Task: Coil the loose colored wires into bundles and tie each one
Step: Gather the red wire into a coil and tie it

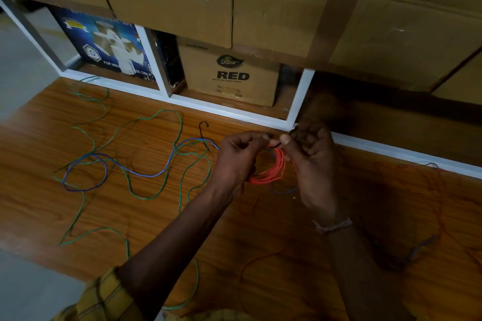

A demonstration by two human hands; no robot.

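Hands: left hand [238,155] and right hand [311,161] pinched a thin dark tie [277,144] over the coiled orange wire bundle [271,168] | Place: near wooden floor's [287,229] far edge | Risk: coil could spring open (tie slipping); green wire [146,197], blue wire [146,173] lay loose.

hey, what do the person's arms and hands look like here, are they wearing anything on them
Both hands are bare, with no gloves. The left hand comes from a forearm that is bare up to a yellow checked sleeve, pushed up near the elbow. The right hand has a thin pale band around the wrist, tied with a small knot; the forearm below it lies in shadow, so any sleeve there cannot be made out.
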